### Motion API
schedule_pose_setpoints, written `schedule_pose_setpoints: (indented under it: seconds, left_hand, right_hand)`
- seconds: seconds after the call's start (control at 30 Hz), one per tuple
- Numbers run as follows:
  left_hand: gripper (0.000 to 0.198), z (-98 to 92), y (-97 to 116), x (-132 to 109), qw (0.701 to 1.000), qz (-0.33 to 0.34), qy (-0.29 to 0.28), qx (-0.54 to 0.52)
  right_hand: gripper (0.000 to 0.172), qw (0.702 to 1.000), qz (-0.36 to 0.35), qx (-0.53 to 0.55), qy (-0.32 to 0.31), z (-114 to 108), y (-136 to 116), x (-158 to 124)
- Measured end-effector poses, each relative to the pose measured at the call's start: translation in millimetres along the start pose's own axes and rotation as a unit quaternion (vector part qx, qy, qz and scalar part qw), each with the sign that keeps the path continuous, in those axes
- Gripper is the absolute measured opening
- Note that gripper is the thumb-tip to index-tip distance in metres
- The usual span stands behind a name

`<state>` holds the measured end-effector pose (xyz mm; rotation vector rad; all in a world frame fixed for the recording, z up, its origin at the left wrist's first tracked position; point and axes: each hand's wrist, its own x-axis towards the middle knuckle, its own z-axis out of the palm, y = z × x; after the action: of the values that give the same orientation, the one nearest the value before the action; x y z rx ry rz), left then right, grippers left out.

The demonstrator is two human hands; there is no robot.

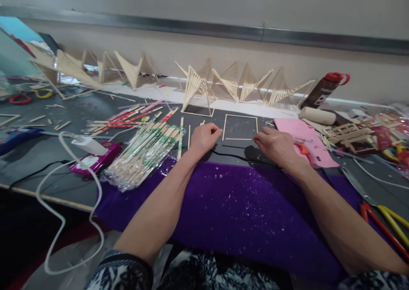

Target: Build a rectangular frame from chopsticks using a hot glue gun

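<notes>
A flat square frame of thin wooden sticks (241, 139) lies on the dark grey table. My left hand (206, 136) is closed in a pinch beside its left stick; whether anything is between the fingertips is hidden. At the lower right corner of the square, my right hand (276, 144) has its thumb and fingers pinched together on the stick ends. To the left of my left hand is a plastic pack of chopsticks (150, 151), with a few loose sticks near it. A purple cloth (236, 209) covers the table's front edge under my forearms.
Twisted stick models (193, 89) line the wall. At right lie a pink sheet (287, 127) with an orange-handled tool, a bottle (322, 89), a heap of wooden pieces (351, 132) and red-and-yellow-handled tools (383, 221). A magenta power strip (92, 160) with a white cable sits left.
</notes>
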<state>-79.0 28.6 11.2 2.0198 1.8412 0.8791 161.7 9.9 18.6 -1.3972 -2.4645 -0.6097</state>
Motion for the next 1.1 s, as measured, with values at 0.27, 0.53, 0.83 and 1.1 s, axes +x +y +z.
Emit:
schedule_pose_setpoints:
  seconds: [0.27,0.53,0.83,1.1]
  left_hand:
    - [0.017,3.2,-7.1,3.0,0.998,0.001,-0.003,0.059]
    - [0.034,8.9,-15.3,3.9,0.982,0.046,0.001,0.185]
    - [0.025,6.4,-11.4,5.6,0.987,0.009,-0.005,0.161]
    - [0.029,6.4,-5.5,4.7,0.99,-0.017,-0.01,0.14]
  right_hand:
    - [0.029,1.0,0.007,-0.008,-0.028,2.4,-0.7,-0.8]
    - [0.021,0.998,-0.005,-0.035,-0.05,10.2,-7.2,-1.8]
    - [0.02,0.998,-0.006,-0.039,-0.044,19.5,-11.1,-0.8]
    - [0.02,0.998,-0.014,-0.039,-0.044,17.4,-13.1,-0.4]
